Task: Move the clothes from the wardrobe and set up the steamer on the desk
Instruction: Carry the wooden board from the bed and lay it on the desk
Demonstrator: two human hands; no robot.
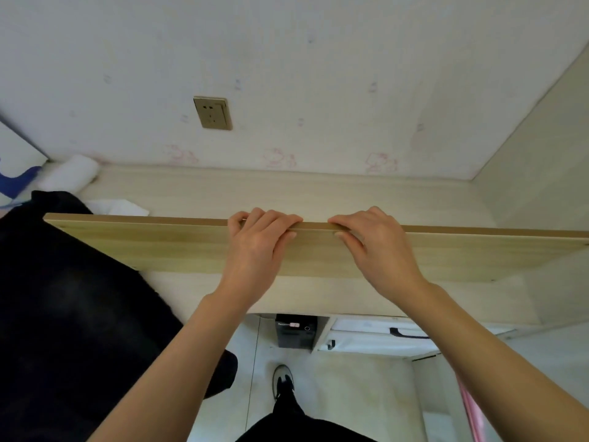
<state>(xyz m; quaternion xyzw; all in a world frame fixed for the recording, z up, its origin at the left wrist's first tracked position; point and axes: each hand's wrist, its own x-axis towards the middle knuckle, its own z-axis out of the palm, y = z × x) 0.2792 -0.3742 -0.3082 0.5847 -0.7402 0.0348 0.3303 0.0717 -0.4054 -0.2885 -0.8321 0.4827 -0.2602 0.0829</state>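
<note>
A long light-wood board (159, 247) stands on its edge across the pale desk (287, 193). My left hand (259, 240) and my right hand (373, 240) grip its top edge side by side near the middle, fingers curled over the far side and thumbs on the near face. A large black garment (70, 307) lies draped over the desk's left part and hangs off the front. No steamer is visible.
A wall socket (213, 113) sits in the white wall behind the desk. A white rolled cloth (71, 175) and white paper (122, 207) lie at the back left. A black box (296, 330) stands under the desk. A side panel (541, 161) closes the right.
</note>
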